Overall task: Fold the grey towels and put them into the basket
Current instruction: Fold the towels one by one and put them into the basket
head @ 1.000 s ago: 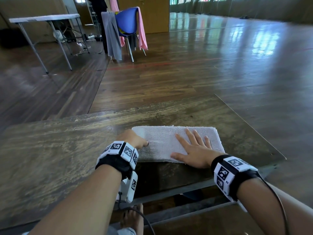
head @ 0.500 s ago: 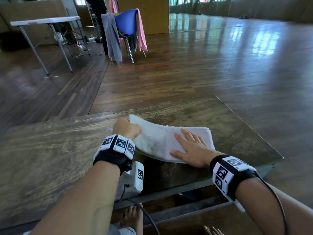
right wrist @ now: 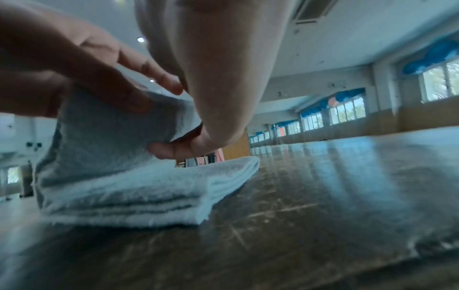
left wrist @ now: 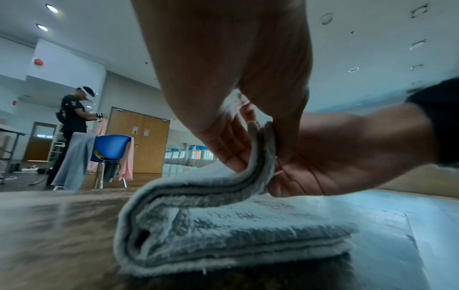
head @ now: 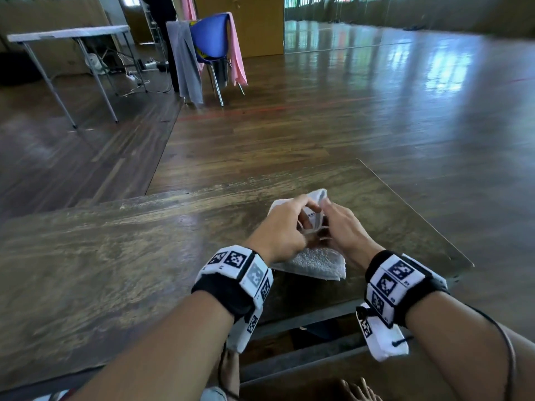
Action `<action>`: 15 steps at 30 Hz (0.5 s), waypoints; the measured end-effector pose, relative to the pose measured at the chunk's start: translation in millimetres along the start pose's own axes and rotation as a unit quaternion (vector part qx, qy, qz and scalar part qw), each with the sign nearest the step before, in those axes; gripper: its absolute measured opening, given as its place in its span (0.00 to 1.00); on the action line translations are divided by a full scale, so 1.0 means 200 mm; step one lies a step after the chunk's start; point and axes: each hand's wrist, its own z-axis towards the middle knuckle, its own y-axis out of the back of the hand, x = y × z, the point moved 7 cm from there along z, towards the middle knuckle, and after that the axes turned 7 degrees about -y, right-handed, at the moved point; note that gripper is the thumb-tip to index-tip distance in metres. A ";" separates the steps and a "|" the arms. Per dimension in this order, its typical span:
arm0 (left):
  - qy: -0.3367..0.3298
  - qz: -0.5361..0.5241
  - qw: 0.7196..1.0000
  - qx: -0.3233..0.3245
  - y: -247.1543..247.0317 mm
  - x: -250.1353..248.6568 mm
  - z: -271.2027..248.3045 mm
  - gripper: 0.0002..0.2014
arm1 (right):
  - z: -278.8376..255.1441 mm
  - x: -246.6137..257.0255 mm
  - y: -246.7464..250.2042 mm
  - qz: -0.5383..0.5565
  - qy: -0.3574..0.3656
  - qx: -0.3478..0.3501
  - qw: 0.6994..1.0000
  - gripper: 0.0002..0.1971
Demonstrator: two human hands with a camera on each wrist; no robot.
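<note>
A grey towel (head: 315, 263) lies folded in layers on the wooden table (head: 115, 270), near its front right part. One end of it stands up as a flap between my hands. My left hand (head: 301, 209) pinches that flap from the left. My right hand (head: 328, 211) holds the same flap from the right. The left wrist view has the grey towel (left wrist: 236, 235) as a thick stack, with the flap curving up between my left hand (left wrist: 238, 149) and my right hand (left wrist: 335, 157). In the right wrist view my right hand (right wrist: 183, 137) has its thumb under the grey towel's (right wrist: 124, 186) raised part. No basket shows.
The table's right edge (head: 419, 215) runs close beside the towel. Across the wooden floor stands a blue chair (head: 211, 36) draped with a grey cloth (head: 185, 68) and a pink one. A white folding table (head: 69, 33) is at the far left. A person (left wrist: 74, 117) stands behind the chair.
My left hand lifted the towel's left end and carried it rightward over the rest. My right hand rose from pressing flat and now holds the raised end too.
</note>
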 end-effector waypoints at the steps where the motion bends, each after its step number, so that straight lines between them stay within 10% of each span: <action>1: -0.006 0.001 1.000 -0.001 -0.01 -0.01 0.00 0.21 | 0.00 -0.01 0.01 0.052 -0.023 0.015 0.998 0.24; 15: 0.077 0.260 0.944 0.187 -0.22 0.23 -0.03 0.41 | 0.01 -0.11 0.31 -0.051 -0.087 -0.110 0.989 0.10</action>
